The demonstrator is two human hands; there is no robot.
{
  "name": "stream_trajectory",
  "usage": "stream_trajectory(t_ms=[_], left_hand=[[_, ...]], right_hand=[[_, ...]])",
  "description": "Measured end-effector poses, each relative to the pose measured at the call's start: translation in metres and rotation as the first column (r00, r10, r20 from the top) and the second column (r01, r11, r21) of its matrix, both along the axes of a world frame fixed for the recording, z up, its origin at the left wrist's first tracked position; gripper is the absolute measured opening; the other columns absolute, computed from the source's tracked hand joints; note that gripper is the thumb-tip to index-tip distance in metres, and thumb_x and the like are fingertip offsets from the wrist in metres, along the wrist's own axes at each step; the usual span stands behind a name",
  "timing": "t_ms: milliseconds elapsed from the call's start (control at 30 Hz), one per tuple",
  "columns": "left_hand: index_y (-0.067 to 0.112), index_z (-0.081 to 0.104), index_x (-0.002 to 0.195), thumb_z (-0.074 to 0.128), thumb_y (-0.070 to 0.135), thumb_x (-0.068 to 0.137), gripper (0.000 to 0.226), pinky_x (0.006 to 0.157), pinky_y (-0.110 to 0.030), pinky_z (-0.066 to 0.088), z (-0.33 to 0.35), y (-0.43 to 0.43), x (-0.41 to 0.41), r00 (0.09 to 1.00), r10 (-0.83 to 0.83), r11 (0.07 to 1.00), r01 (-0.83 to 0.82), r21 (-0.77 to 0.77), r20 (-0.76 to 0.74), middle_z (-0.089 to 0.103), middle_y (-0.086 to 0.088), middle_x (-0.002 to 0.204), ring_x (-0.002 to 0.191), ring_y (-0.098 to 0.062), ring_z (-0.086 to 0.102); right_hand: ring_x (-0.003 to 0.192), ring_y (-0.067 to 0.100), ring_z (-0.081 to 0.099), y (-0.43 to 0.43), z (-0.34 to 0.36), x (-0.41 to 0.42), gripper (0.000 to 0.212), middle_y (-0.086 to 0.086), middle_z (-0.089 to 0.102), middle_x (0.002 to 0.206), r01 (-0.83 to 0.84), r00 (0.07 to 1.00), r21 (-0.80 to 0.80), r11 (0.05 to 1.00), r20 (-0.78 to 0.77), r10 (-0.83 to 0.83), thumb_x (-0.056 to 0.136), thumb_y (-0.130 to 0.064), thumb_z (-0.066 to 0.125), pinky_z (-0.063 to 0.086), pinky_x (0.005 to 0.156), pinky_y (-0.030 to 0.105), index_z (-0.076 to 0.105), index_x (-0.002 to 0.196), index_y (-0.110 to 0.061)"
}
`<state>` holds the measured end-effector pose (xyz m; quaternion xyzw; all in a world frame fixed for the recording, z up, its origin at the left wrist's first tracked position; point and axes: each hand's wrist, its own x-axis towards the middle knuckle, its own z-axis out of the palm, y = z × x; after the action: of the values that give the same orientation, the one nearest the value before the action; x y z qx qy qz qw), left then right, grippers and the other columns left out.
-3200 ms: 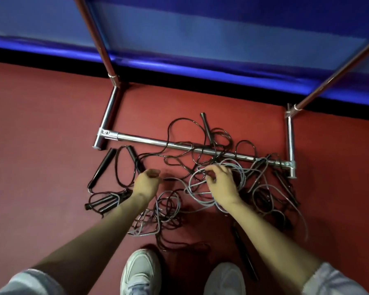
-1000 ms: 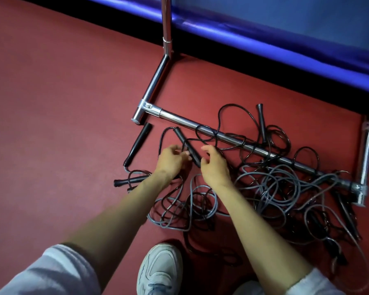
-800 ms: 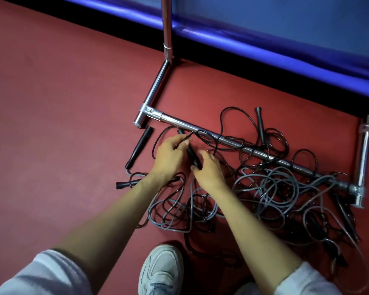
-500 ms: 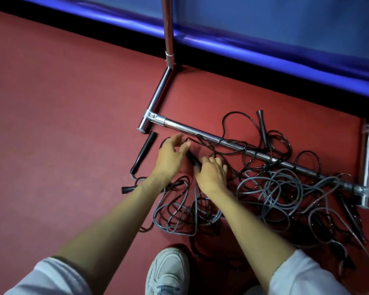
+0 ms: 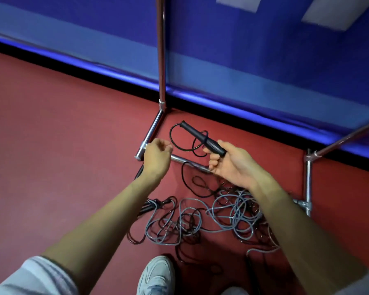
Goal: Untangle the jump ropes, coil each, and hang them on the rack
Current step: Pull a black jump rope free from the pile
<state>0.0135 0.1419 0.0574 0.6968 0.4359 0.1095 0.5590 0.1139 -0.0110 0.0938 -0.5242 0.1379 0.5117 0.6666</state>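
Note:
My right hand (image 5: 232,165) grips a black jump-rope handle (image 5: 201,138) and holds it up above the floor. Its thin black cord (image 5: 177,143) loops from the handle's far end toward my left hand (image 5: 157,157), whose fingers are curled at the cord; I cannot tell whether they pinch it. Below my arms a tangle of grey and black ropes (image 5: 200,220) lies on the red floor. The chrome rack (image 5: 162,60) stands behind, its base bar (image 5: 185,161) partly hidden by my hands.
A blue padded wall (image 5: 243,50) runs along the back with a black strip at its foot. The rack's right post and foot (image 5: 307,184) stand at the right. My white shoe (image 5: 156,275) is at the bottom, close to the ropes. Other black handles (image 5: 149,206) lie under my left forearm.
My right hand has lifted a black handle off the floor, with its cord trailing. My left hand rose too. The view has tilted up toward the wall.

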Motion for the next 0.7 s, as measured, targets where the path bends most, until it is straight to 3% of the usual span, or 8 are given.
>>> stream_trajectory(t_ms=[67, 167, 233, 333, 467, 567, 633, 700], left_hand=[[0.009, 0.058, 0.088, 0.052, 0.014, 0.098, 0.012, 0.062, -0.021, 0.041, 0.031, -0.011, 0.005, 0.995, -0.095, 0.990, 0.093, -0.104, -0.007, 0.054, 0.003, 0.073, 0.066, -0.012, 0.049], [0.010, 0.059, 0.083, 0.039, 0.015, 0.104, 0.030, 0.059, -0.022, 0.039, 0.082, -0.029, 0.008, 0.976, -0.214, 0.945, 0.214, -0.248, 0.028, 0.057, -0.001, 0.075, 0.062, -0.012, 0.050], [0.012, 0.057, 0.080, 0.036, 0.016, 0.105, 0.033, 0.060, -0.022, 0.040, 0.115, -0.041, 0.008, 0.974, -0.212, 0.913, 0.226, -0.341, 0.077, 0.058, -0.002, 0.077, 0.063, -0.012, 0.050], [0.015, 0.058, 0.082, 0.042, 0.023, 0.103, 0.028, 0.062, -0.021, 0.040, 0.161, -0.057, 0.004, 0.967, -0.197, 0.867, 0.250, -0.432, 0.164, 0.057, -0.001, 0.079, 0.065, -0.010, 0.047], [0.014, 0.059, 0.079, 0.058, 0.021, 0.096, 0.018, 0.073, -0.026, 0.042, 0.201, -0.082, -0.009, 0.946, -0.198, 0.845, 0.297, -0.446, 0.256, 0.063, 0.005, 0.064, 0.059, -0.007, 0.057], [0.010, 0.053, 0.080, 0.054, 0.005, 0.094, 0.015, 0.061, -0.024, 0.048, 0.216, -0.098, -0.024, 0.931, -0.084, 0.820, 0.267, -0.507, 0.355, 0.061, -0.002, 0.062, 0.050, -0.011, 0.059], [0.009, 0.054, 0.082, 0.049, -0.003, 0.091, 0.016, 0.063, -0.025, 0.047, 0.223, -0.101, -0.033, 0.919, -0.056, 0.828, 0.261, -0.496, 0.390, 0.059, -0.004, 0.065, 0.057, -0.016, 0.059], [0.011, 0.054, 0.079, 0.048, -0.007, 0.086, 0.020, 0.062, -0.027, 0.041, 0.228, -0.098, -0.040, 0.926, -0.178, 0.900, 0.290, -0.325, 0.333, 0.054, -0.003, 0.066, 0.061, -0.018, 0.051]], right_hand=[[0.057, 0.011, 0.035, -0.007, 0.030, -0.005, 0.042, 0.000, 0.039, 0.059, 0.056, 0.998, 0.074, 0.996, -0.039, -0.053, 0.102, -0.030, 0.036, 0.036, 0.060, 0.024, 0.060, 0.095, 0.004], [0.056, 0.011, 0.036, -0.016, 0.072, -0.017, 0.041, 0.001, 0.039, 0.060, 0.205, 0.973, 0.186, 0.961, -0.144, -0.179, 0.102, -0.029, 0.037, 0.035, 0.061, 0.023, 0.060, 0.095, 0.005], [0.051, 0.010, 0.037, -0.023, 0.098, -0.027, 0.040, 0.000, 0.039, 0.058, 0.276, 0.953, 0.234, 0.932, -0.188, -0.235, 0.101, -0.027, 0.038, 0.036, 0.058, 0.022, 0.059, 0.093, 0.005], [0.048, 0.010, 0.039, -0.036, 0.131, -0.045, 0.040, 0.000, 0.039, 0.056, 0.238, 0.967, 0.233, 0.943, -0.144, -0.208, 0.101, -0.029, 0.039, 0.040, 0.053, 0.023, 0.060, 0.093, 0.005], [0.056, 0.012, 0.041, -0.054, 0.159, -0.073, 0.039, 0.001, 0.041, 0.062, 0.068, 0.992, 0.116, 0.991, 0.094, -0.079, 0.102, -0.030, 0.038, 0.041, 0.057, 0.025, 0.059, 0.115, 0.000], [0.063, 0.014, 0.050, -0.067, 0.168, -0.090, 0.038, 0.003, 0.053, 0.070, -0.019, 0.954, -0.039, 0.999, 0.298, 0.030, 0.103, -0.031, 0.039, 0.046, 0.058, 0.026, 0.064, 0.108, -0.003], [0.072, 0.014, 0.054, -0.072, 0.168, -0.096, 0.027, 0.006, 0.061, 0.087, -0.015, 0.847, -0.295, 0.955, 0.504, 0.169, 0.102, -0.028, 0.043, 0.047, 0.065, 0.026, 0.062, 0.100, -0.009], [0.093, 0.014, 0.053, -0.076, 0.159, -0.095, 0.021, 0.008, 0.056, 0.119, 0.080, 0.684, -0.491, 0.868, 0.660, 0.310, 0.098, -0.017, 0.052, 0.043, 0.077, 0.026, 0.055, 0.119, -0.014]])
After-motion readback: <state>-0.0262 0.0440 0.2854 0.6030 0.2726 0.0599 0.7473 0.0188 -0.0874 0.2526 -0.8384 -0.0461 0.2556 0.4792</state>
